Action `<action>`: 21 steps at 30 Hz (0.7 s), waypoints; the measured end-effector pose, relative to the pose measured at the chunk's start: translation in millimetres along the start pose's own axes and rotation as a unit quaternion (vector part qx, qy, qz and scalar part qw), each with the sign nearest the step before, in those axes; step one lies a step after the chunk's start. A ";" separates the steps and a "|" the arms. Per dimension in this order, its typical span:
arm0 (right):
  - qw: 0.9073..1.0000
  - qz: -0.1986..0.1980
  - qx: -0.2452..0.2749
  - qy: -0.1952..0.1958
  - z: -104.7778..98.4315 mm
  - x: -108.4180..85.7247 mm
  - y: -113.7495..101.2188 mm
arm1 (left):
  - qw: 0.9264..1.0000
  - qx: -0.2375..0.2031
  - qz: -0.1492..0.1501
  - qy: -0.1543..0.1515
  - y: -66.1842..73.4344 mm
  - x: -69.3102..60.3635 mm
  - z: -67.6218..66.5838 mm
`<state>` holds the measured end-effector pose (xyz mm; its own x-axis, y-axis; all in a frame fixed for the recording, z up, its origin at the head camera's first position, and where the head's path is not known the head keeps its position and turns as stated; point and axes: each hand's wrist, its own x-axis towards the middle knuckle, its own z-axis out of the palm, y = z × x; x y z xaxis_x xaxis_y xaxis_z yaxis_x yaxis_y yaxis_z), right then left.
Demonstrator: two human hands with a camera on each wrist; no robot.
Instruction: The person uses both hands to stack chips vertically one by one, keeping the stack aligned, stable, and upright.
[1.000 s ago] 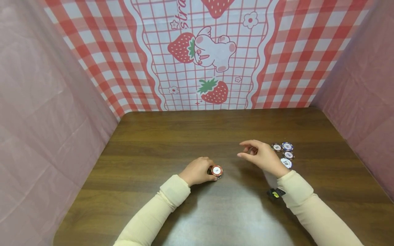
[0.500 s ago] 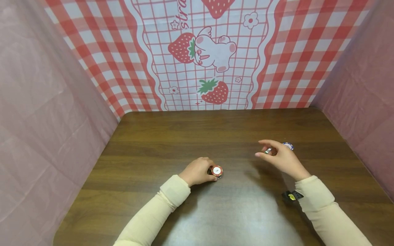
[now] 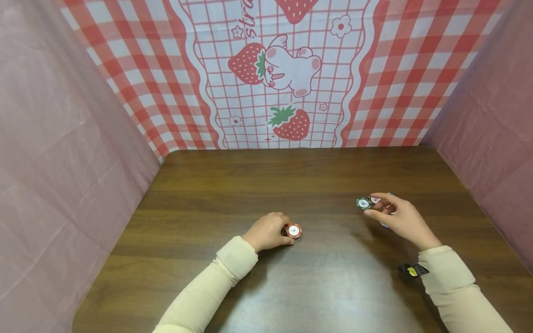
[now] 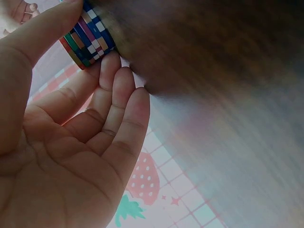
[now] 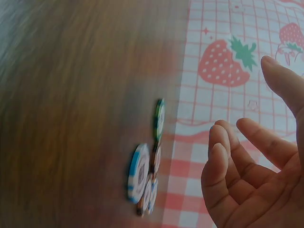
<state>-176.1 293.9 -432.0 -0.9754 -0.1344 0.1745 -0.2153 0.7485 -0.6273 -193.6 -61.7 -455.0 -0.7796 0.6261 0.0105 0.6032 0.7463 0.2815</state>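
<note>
The right grip [image 3: 403, 219] hung wide with nothing in it, thumb and fingers well parted. Just off its fingertips, on the side toward the other hand, lay the green chip [image 3: 364, 203], flat and round, with no long axis to favour; this grip was plainly the nearer. More chips [image 5: 138, 173] lay beside it, partly hidden from me below the palm. Well apart to the left, the left grip [image 3: 268, 232] held a red-topped stack [image 3: 294, 231] on the worktop [image 3: 233, 175]. Beyond both hung a checked cloth [image 3: 408, 46].
</note>
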 end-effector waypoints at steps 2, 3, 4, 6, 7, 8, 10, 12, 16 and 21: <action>1.000 0.001 -0.007 0.003 -2.3 -1.5 4.1 | 1.000 0.000 0.001 0.001 0.1 0.0 -0.6; 1.000 0.004 -0.011 0.003 -3.4 -2.2 5.9 | 1.000 0.000 0.001 0.001 0.1 0.0 -0.7; 1.000 0.008 -0.014 0.002 -4.5 -3.0 7.7 | 1.000 0.000 0.002 0.002 0.1 0.0 -0.8; 1.000 0.018 -0.025 -0.003 -6.8 -4.3 11.2 | 1.000 -0.001 0.002 0.002 0.1 -0.1 -0.9; 0.999 0.023 -0.029 -0.007 -7.8 -5.0 12.8 | 1.000 -0.001 0.003 0.002 0.0 -0.1 -0.8; 0.999 0.027 -0.031 -0.011 -8.6 -5.7 14.2 | 1.000 -0.001 0.003 0.002 0.0 -0.1 -0.6; 0.998 0.035 -0.039 -0.022 -9.9 -6.8 16.5 | 1.000 0.000 0.003 0.001 -0.2 -0.1 -0.1; 0.998 0.041 -0.044 -0.032 -10.4 -7.5 18.5 | 1.000 0.001 0.002 0.000 -0.4 -0.1 0.4; 0.996 0.050 -0.052 -0.053 -11.3 -7.6 22.8 | 1.000 0.000 0.000 -0.001 -0.8 0.2 1.3; 0.994 0.054 -0.059 -0.074 -13.6 -7.0 29.2 | 1.000 -0.003 -0.003 -0.001 -0.5 0.7 0.4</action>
<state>-174.9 325.6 -441.2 -0.9906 -0.1363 -0.0089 -0.1098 0.8333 -0.5418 -194.4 -61.6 -455.6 -0.7825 0.6226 0.0070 0.5980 0.7482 0.2874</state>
